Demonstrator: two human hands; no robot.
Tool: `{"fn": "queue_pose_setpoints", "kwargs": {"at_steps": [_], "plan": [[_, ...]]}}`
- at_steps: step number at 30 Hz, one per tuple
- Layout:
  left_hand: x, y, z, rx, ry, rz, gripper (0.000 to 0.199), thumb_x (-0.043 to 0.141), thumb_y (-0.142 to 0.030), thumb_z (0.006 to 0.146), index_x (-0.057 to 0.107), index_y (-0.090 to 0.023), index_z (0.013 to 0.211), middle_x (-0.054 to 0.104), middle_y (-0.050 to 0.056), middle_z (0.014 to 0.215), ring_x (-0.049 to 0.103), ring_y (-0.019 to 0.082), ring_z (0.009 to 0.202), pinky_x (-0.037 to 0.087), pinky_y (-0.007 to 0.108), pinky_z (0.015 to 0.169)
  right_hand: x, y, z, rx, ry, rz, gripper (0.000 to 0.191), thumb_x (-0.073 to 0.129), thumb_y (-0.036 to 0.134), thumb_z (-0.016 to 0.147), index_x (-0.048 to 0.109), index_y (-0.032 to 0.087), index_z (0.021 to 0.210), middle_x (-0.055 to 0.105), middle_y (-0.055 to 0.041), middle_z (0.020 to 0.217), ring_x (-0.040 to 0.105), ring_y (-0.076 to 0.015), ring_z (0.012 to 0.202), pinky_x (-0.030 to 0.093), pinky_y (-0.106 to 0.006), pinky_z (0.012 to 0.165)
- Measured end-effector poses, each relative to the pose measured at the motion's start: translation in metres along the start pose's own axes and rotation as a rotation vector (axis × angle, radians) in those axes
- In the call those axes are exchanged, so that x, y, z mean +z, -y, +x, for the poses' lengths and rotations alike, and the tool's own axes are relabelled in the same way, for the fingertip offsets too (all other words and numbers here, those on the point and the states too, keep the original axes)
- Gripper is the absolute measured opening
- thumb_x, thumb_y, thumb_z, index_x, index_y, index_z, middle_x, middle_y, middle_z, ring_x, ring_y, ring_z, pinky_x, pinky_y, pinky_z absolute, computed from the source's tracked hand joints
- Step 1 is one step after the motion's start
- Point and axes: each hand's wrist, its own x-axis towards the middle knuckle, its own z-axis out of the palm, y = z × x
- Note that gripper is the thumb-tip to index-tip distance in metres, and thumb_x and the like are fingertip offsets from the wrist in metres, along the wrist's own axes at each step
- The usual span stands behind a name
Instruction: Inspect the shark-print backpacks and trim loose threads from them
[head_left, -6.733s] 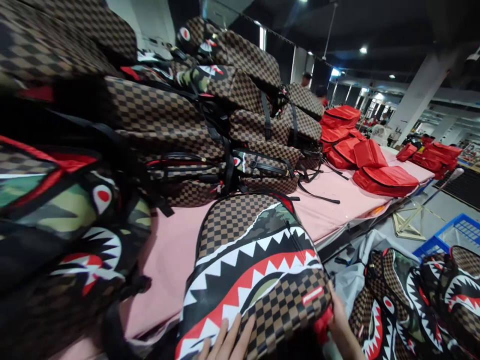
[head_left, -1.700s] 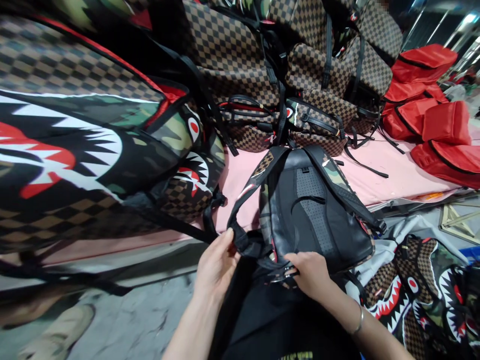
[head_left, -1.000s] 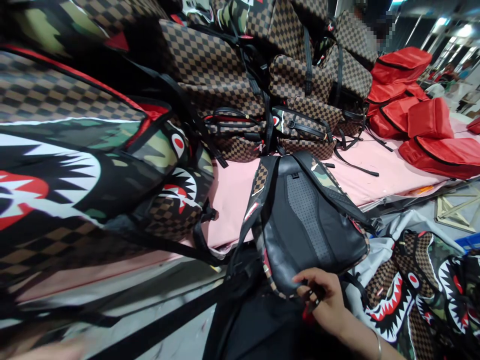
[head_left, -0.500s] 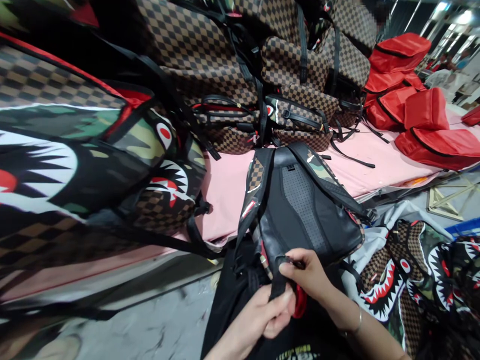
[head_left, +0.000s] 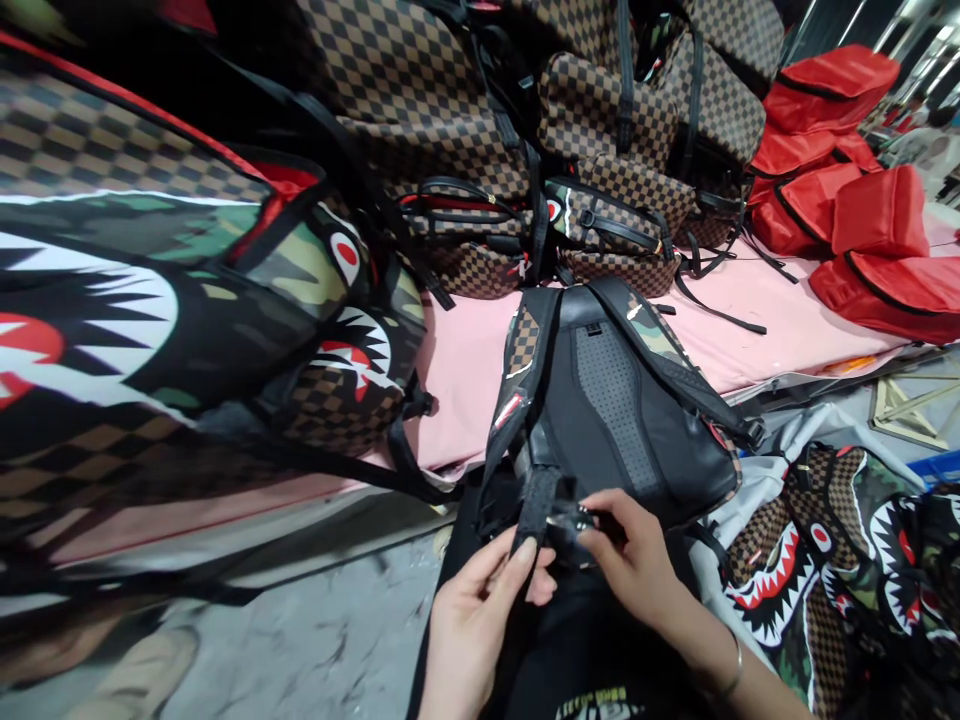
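A backpack (head_left: 619, 410) lies on the pink-covered table's front edge with its black padded back facing up. Its shoulder straps run down both sides. My left hand (head_left: 484, 605) is closed on a black webbing strap (head_left: 537, 500) at the backpack's lower left, the thumb pressed on top. Just right of the strap, my right hand (head_left: 630, 555) pinches a small, dark, shiny piece; blur hides its exact kind. Both hands are close together above my dark-clothed lap.
Large camouflage and checkered backpacks (head_left: 315, 330) with shark mouths crowd the left. Checkered bags (head_left: 607, 115) are piled behind. Red pouches (head_left: 881, 215) stack on the pink table (head_left: 461, 360) at right. More shark-mouth bags (head_left: 772, 570) sit low on the right, by a blue edge.
My hands have moved apart, the left one a little to the left with the strap. A small shiny piece now shows at my right fingertips. The view has shifted slightly.
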Motion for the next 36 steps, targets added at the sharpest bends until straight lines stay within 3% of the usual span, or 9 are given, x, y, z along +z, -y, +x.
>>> {"fn": "queue_pose_setpoints", "kwargs": {"at_steps": [4,10,16,20,24,27,31,34,36], "plan": [[0.002,0.004,0.001,-0.012,0.010,-0.026,0.037,0.069,-0.037,0.068,0.066,-0.014,0.096,0.064,0.001,0.058,0.054,0.013,0.050,0.046,0.025,0.057,-0.004,0.002,-0.003,-0.131,0.027,-0.144,0.017,0.053,0.031,0.084,0.058,0.017,0.093,0.063,-0.0040,0.078,0.057,-0.0146,0.068,0.044,-0.025,0.062],[0.002,0.006,0.000,-0.049,0.022,-0.032,0.036,0.071,-0.038,0.066,0.068,-0.014,0.093,0.065,0.001,0.057,0.054,0.012,0.050,0.046,0.024,0.056,-0.002,0.001,0.001,-0.178,0.007,-0.176,0.017,0.051,0.033,0.085,0.058,0.018,0.082,0.062,-0.0034,0.069,0.057,-0.0147,0.064,0.043,-0.025,0.059],[0.002,-0.002,0.000,-0.065,0.025,-0.046,0.034,0.069,-0.038,0.068,0.068,-0.013,0.091,0.062,0.000,0.055,0.049,0.011,0.048,0.044,0.025,0.056,-0.003,-0.003,-0.004,-0.097,-0.017,-0.112,0.015,0.054,0.030,0.083,0.058,0.017,0.089,0.063,-0.0028,0.074,0.057,-0.0134,0.064,0.044,-0.023,0.058],[0.004,-0.005,0.000,-0.068,0.051,-0.060,0.030,0.070,-0.037,0.068,0.069,-0.013,0.085,0.060,0.000,0.054,0.046,0.010,0.048,0.041,0.024,0.055,-0.003,-0.005,-0.004,-0.173,-0.005,-0.139,0.014,0.055,0.029,0.082,0.059,0.017,0.088,0.063,-0.0037,0.073,0.058,-0.0147,0.066,0.044,-0.025,0.061],[0.004,-0.010,-0.001,-0.170,0.078,-0.258,0.033,0.066,-0.043,0.070,0.070,-0.011,0.077,0.059,0.003,0.061,0.041,0.009,0.051,0.037,0.023,0.049,-0.004,-0.006,-0.006,-0.077,-0.064,-0.023,0.011,0.054,0.027,0.082,0.058,0.018,0.086,0.061,-0.0011,0.070,0.056,-0.0130,0.062,0.043,-0.023,0.057],[0.004,-0.011,0.000,-0.235,0.064,-0.425,0.037,0.068,-0.046,0.067,0.070,-0.013,0.083,0.064,0.007,0.077,0.048,0.012,0.060,0.044,0.024,0.056,-0.007,-0.002,-0.010,-0.012,-0.113,0.034,0.014,0.055,0.027,0.081,0.057,0.019,0.091,0.059,0.0006,0.068,0.054,-0.0119,0.058,0.042,-0.021,0.053],[0.006,-0.008,0.005,-0.267,0.062,-0.400,0.037,0.079,-0.033,0.056,0.070,-0.017,0.089,0.065,0.003,0.076,0.055,0.013,0.070,0.046,0.022,0.066,-0.012,0.006,-0.011,-0.179,-0.070,-0.065,0.018,0.056,0.027,0.081,0.057,0.018,0.097,0.061,-0.0020,0.072,0.054,-0.0130,0.059,0.042,-0.023,0.054],[0.006,-0.003,0.005,-0.206,0.018,-0.278,0.032,0.081,-0.032,0.054,0.069,-0.016,0.079,0.065,0.001,0.070,0.053,0.010,0.065,0.044,0.018,0.062,-0.014,0.008,-0.006,-0.319,-0.013,-0.243,0.016,0.051,0.026,0.085,0.059,0.016,0.096,0.061,-0.0050,0.071,0.054,-0.0149,0.060,0.041,-0.025,0.055],[0.005,0.002,0.004,-0.143,-0.042,-0.219,0.032,0.081,-0.034,0.054,0.068,-0.016,0.076,0.063,-0.001,0.066,0.052,0.009,0.062,0.041,0.016,0.058,-0.014,0.005,-0.003,-0.321,-0.020,-0.347,0.017,0.048,0.026,0.087,0.060,0.016,0.093,0.060,-0.0055,0.068,0.054,-0.0152,0.061,0.040,-0.026,0.055]]}}
